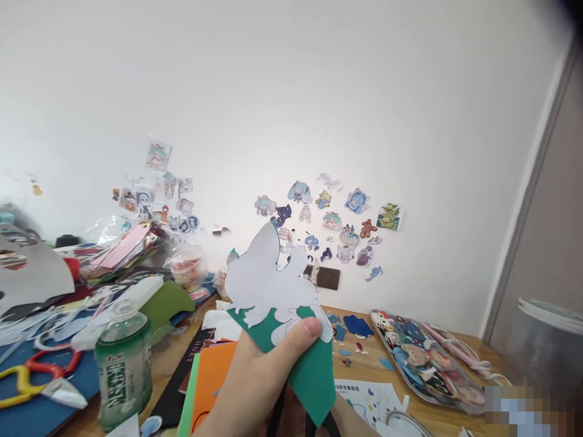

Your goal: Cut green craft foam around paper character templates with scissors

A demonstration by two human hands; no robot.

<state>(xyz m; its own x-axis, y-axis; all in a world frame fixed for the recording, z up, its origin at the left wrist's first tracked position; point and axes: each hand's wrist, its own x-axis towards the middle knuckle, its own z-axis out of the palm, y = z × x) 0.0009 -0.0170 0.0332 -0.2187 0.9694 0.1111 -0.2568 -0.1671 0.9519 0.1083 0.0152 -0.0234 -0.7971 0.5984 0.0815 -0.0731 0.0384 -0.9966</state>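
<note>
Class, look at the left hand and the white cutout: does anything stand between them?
In front, nothing visible: the left hand has its thumb across the lower part of the white cutout. Behind, the green sheet lies between the cutout and the part of that hand tucked out of sight.

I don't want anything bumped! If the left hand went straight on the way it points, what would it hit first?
Probably the wall, near the stickers, with the paper leading the left hand. Depth is unclear, so that's a guess.
</note>
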